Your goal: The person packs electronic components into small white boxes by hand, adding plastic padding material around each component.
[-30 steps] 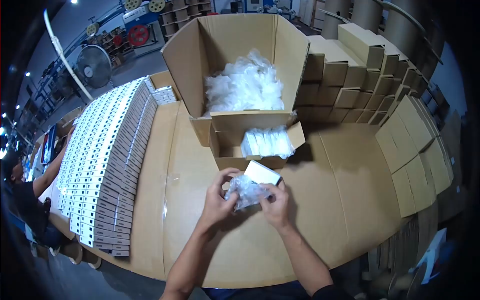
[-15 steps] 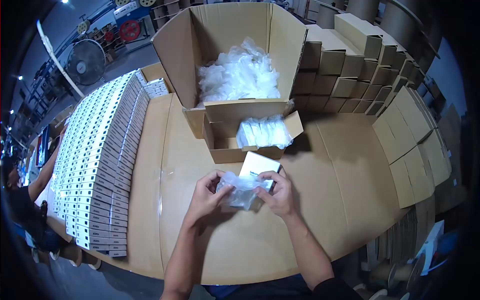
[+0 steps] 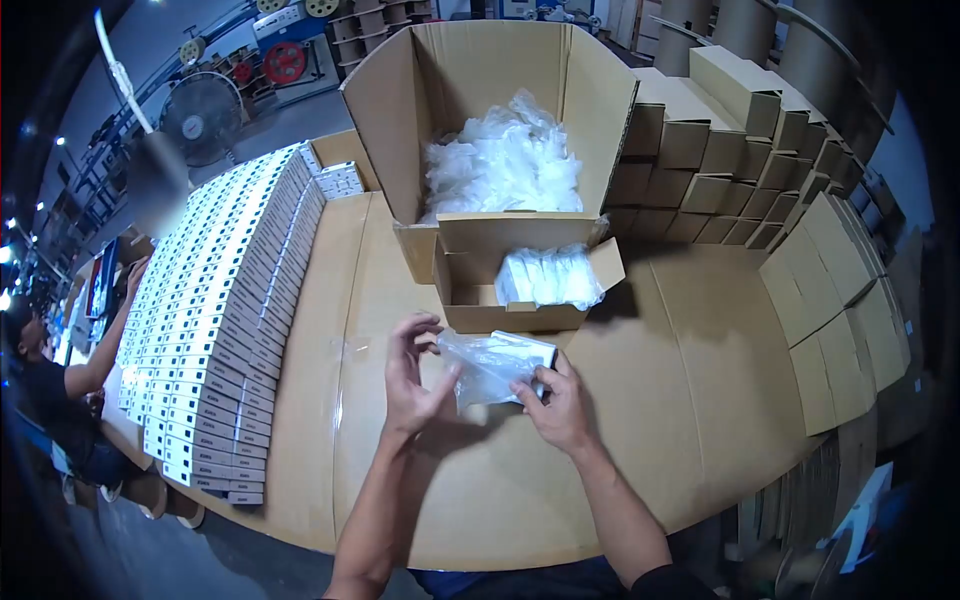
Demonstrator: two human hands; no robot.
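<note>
A small white box (image 3: 522, 347) lies partly inside a clear plastic bag (image 3: 478, 365) above the table. My right hand (image 3: 560, 405) grips the box and bag at their right side, thumb in front and fingers behind. At the bag's left end, my left hand (image 3: 412, 380) has its fingers and thumb spread apart, the thumb close to or touching the plastic. Just beyond my hands stands an open carton (image 3: 515, 318), with several bagged white items (image 3: 550, 277) packed in its right part.
A large open cardboard box (image 3: 385, 130) of loose plastic bags (image 3: 505, 160) stands behind the carton. Stacked white boxes (image 3: 215, 330) line the left side. Brown cartons (image 3: 700, 150) and folded cardboard (image 3: 835, 310) are at right. Another person (image 3: 70, 390) sits at far left.
The bag now covers more of the white box, which has turned from upright to nearly level. My left fingers have spread from their pinch on the plastic. The view has shifted slightly.
</note>
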